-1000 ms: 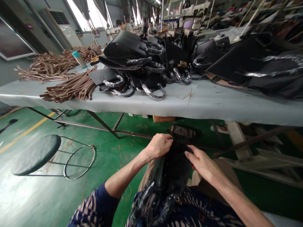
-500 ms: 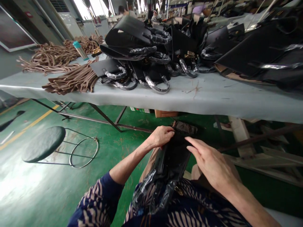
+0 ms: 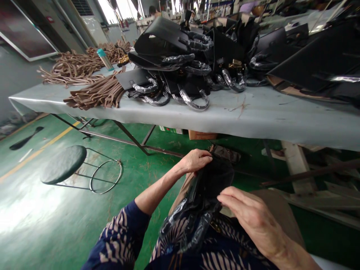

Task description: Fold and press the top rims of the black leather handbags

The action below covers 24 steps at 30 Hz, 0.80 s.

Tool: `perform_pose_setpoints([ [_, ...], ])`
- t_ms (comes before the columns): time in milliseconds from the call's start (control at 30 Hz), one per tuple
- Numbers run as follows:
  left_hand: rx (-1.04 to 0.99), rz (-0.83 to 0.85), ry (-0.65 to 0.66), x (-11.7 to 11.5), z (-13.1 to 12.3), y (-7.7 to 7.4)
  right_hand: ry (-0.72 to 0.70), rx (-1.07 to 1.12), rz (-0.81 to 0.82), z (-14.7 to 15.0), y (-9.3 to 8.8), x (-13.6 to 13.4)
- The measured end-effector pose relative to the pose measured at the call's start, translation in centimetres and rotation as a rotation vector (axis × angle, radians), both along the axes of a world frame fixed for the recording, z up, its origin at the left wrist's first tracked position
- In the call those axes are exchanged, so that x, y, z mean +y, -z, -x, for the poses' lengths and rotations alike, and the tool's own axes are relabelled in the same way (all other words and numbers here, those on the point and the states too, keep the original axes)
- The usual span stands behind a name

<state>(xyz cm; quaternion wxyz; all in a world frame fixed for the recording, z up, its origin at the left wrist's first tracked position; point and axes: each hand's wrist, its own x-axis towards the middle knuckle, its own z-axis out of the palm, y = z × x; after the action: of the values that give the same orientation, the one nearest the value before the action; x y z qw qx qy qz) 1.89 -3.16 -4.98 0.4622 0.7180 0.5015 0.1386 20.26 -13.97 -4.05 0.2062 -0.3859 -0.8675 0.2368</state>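
A black handbag [image 3: 209,182] lies across my lap, its plastic-wrapped handles [image 3: 197,232] toward my body. At the bag's far left edge, my left hand [image 3: 197,161] is closed on the black material. My right hand [image 3: 250,215] has its thumb and forefinger pinched together at the right side of the bag, apparently on its edge; the exact contact is hard to see against the dark material. A small gold-coloured metal piece [image 3: 216,226] shows beside the handles.
Ahead stands a long table with a pale cover [image 3: 157,118]. It carries a pile of black handbags [image 3: 163,41], brown strips [image 3: 97,92] and a flask with a turquoise lid [image 3: 105,59]. A round stool [image 3: 64,165] lies tipped on the green floor to the left.
My right hand has drawn back toward me along the bag's right side, and its fingers have come together. My left hand keeps its hold. The bag's far right part looks spread wider.
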Motion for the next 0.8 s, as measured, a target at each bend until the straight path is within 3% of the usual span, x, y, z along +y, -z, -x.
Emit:
perform_pose_setpoints([
  [100, -0.018, 0.048, 0.003, 0.0, -0.3, -0.1, 0.008, -0.015, 0.042, -0.1, -0.3, 0.2],
  [200, -0.006, 0.106, 0.019, 0.1, -0.9, -0.3, 0.031, -0.108, 0.188, -0.4, -1.5, 0.9],
  [367, 0.067, 0.171, 0.018, 0.4, -2.1, -0.8, 0.227, -0.061, 0.566, 0.3, -2.9, 3.2],
  [567, 0.057, 0.189, 0.041, 0.8, -3.0, -0.4, 0.363, 0.188, 1.112, 3.0, -1.7, 5.0],
  [700, 0.030, 0.249, 0.014, 0.8, -3.6, 0.2, 0.380, 0.133, 1.040, 3.8, -1.3, 4.7],
  [800, -0.167, 0.369, -0.018, 0.8, -3.7, 0.5, 0.405, 0.228, 0.946, 3.5, -0.6, 4.2],
])
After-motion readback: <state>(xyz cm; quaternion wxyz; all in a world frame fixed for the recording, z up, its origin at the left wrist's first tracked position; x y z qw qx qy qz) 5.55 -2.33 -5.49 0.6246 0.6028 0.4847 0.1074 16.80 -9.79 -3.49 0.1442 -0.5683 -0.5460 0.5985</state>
